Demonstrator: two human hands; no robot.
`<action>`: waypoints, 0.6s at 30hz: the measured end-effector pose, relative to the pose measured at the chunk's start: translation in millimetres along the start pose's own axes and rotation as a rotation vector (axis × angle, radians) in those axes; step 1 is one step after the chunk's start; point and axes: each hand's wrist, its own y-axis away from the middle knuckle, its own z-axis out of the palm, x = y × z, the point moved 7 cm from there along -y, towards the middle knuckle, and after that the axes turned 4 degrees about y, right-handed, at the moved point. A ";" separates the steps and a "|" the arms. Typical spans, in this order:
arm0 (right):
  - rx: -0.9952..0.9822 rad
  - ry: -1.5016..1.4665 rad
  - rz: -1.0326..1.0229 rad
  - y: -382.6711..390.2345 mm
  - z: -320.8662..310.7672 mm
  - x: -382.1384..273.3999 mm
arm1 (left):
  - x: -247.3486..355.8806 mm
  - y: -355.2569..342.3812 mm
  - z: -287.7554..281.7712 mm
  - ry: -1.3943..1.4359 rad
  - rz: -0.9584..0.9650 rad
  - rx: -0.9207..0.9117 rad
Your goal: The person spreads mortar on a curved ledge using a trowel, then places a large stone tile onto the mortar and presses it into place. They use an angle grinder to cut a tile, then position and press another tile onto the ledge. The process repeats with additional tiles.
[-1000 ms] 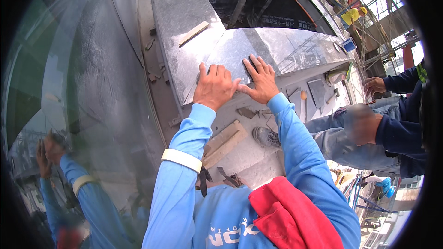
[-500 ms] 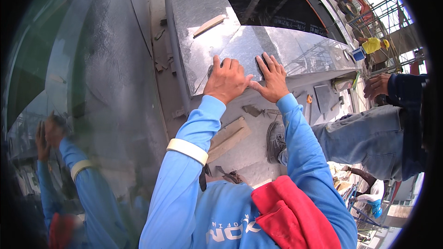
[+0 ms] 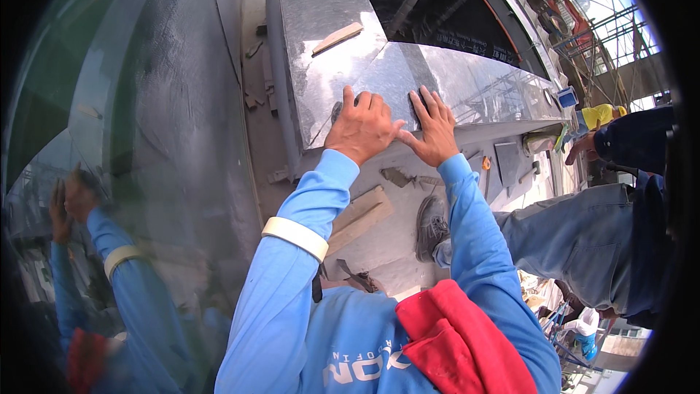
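I am watching the big shiny grey sheet-metal panel (image 3: pixel 467 84) at twelve o'clock; over the last second it is sliding up and growing in my view, which tells me the head is leaning in while the pressing continues. The left hand (image 3: pixel 362 128) and right hand (image 3: pixel 435 130) are still lying flat, fingers spread wide, side by side on its lower edge, gripping nothing. At four o'clock a co-worker's grey shoe (image 3: pixel 432 225) is standing.

sleeves (image 3: pixel 292 284) — long, light blue | left armband (image 3: pixel 295 237) — cream | shirt — blue
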 end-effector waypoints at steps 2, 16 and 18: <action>0.000 -0.002 0.002 0.6 0.2 -0.1 | -0.2 0.5 -0.2 0.010 0.000 0.000; 0.003 -0.009 0.019 1.8 -1.3 -1.6 | 2.7 -1.6 -7.3 -0.032 0.007 0.020; 0.008 -0.011 0.028 2.8 -0.2 0.1 | 3.0 -2.0 -6.0 -0.030 -0.002 0.000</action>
